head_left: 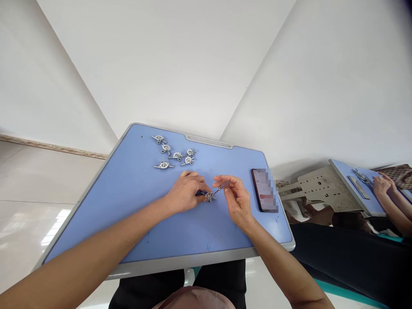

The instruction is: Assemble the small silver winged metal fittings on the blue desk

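My left hand [187, 192] grips a small metal bracket part [210, 197] at its left end, low over the blue desk [154, 236]. My right hand [238, 201] pinches a small screwdriver [222, 186] with a see-through purplish handle. Its shaft slants down to the left, and the tip meets the bracket part or lies very close to it. Beyond my left hand lie several similar silver metal parts, among them one part [164, 165] at the near left and another [159, 139] at the far left. My left fingertips are partly hidden.
A phone [264, 191] with its screen lit lies right of my right hand. The desk has a raised grey rim and a pen groove [209, 141] at the back, by the white wall. Far right, another person's hands [383, 183] work at a second desk [346, 169] with metal parts.
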`<state>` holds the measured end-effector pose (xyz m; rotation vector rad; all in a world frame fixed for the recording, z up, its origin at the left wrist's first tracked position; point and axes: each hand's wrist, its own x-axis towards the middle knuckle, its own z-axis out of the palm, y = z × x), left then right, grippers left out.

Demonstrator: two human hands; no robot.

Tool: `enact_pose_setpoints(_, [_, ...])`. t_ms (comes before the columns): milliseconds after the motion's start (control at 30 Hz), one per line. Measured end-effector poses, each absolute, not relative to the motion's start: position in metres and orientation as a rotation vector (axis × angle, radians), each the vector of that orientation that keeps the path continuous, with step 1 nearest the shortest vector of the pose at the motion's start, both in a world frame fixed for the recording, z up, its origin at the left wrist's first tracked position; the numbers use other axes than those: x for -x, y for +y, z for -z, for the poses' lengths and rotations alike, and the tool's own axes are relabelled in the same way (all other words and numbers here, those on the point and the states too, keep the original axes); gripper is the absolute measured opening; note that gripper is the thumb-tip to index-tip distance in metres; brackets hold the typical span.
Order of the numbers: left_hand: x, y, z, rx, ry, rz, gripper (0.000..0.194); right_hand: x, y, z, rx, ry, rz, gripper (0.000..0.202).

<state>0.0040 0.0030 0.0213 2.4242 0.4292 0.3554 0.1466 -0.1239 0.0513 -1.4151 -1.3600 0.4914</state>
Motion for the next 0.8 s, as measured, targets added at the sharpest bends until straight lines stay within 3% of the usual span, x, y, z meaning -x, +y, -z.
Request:
enact_pose_setpoints(167, [-0.0040, 0.0034, -0.0236, -2.425, 0.440, -0.316, 0.017, -0.1507, -0.1223, -0.0520, 1.508, -1.421, -0.251, 0.020])
enact_pose_setpoints(333, [-0.0042, 0.0035, -0.0222, -2.423, 0.443, -0.319, 0.016, -0.1481, -0.1261, -0.0529, 1.516, -1.354, -0.327, 0.039])
enact_pose_setpoints(500, [-0.0043, 0.0037, -0.0207, -2.421, 0.432, -0.349, 0.017, -0.1483, -0.1254, -0.0509, 1.557, -1.349, -0.227, 0.022])
enact_pose_setpoints(667, [-0.0040, 0.0036, -0.0216, -2.413, 0.437, -0.333, 0.016, -0.1502, -0.1256, -0.0506, 1.520, -1.304, -0.307, 0.031])
enact_pose_setpoints(800, [-0.0040, 0.0035, -0.0220, -2.424, 0.439, -0.326, 0.017, -0.1507, -0.1257, -0.0503, 1.541, -1.370, -0.278, 0.024])
